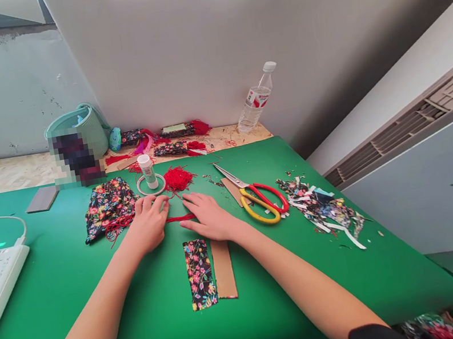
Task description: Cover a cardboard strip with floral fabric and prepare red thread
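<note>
Red threads [181, 218] stretch in a bundle across the green tabletop between my two hands. My left hand [151, 224] has its fingers bent down over their left end, closed on them against the table. Stretched out over the right end lies my right hand [208, 214], its thumb apart from the fingers. Just beyond my fingertips is a pile of short red threads [179, 178]. Closer to me lie a black floral fabric strip [199, 274] and a brown card strip [224, 270], side by side. Floral fabric [110, 207] with loose red threads sits left of my left hand.
Scissors [252, 196] lie right of my right hand, near fabric scraps [326, 205]. A glue stick [147, 172] stands inside a white ring [140, 190]. Behind are floral tasselled pieces [175, 148], a water bottle [256, 101] and a teal basket [94, 135]. A power strip [0, 282] is left.
</note>
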The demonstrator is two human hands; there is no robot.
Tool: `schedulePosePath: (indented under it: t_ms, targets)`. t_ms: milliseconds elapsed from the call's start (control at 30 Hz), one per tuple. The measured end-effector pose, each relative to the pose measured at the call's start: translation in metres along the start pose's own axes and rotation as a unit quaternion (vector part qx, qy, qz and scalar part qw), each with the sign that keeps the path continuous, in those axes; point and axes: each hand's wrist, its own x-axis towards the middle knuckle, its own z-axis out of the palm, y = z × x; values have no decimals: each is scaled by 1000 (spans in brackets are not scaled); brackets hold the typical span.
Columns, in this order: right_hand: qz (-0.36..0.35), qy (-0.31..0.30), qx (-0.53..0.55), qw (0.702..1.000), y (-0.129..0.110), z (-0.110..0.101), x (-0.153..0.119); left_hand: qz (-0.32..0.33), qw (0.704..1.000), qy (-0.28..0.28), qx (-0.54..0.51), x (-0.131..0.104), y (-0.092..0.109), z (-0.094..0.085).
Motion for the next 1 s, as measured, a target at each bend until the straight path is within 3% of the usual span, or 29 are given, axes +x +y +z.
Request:
schedulePosePath:
  t_ms: [167, 333, 467, 533, 633, 733, 833, 1000]
  targets:
    - [-5, 22, -32, 999, -9, 2, 2, 1, 1000, 11, 0, 0, 0, 1]
    - [-15, 60, -14, 998, -3, 3, 2, -5, 999, 23, -26, 0, -3, 1]
    - [-8, 121, 49, 991, 5, 2, -1, -18, 990, 53, -133, 2, 0, 4]
    - [-22, 152, 73, 985, 5, 1, -3, -19, 964, 67, -255, 5, 5, 7]
    - [-53, 173, 91, 979, 0, -3, -5, -36, 882, 69, -465, 8, 16, 12]
    - [-84, 177, 95, 976, -5, -5, -7, -43, 813, 68, -576, 10, 24, 16]
    - [-109, 189, 96, 971, -6, -6, -8, -45, 805, 73, -587, 12, 25, 19]
    - [-135, 243, 85, 957, -2, -9, -10, -102, 833, 118, -532, 13, 17, 19]
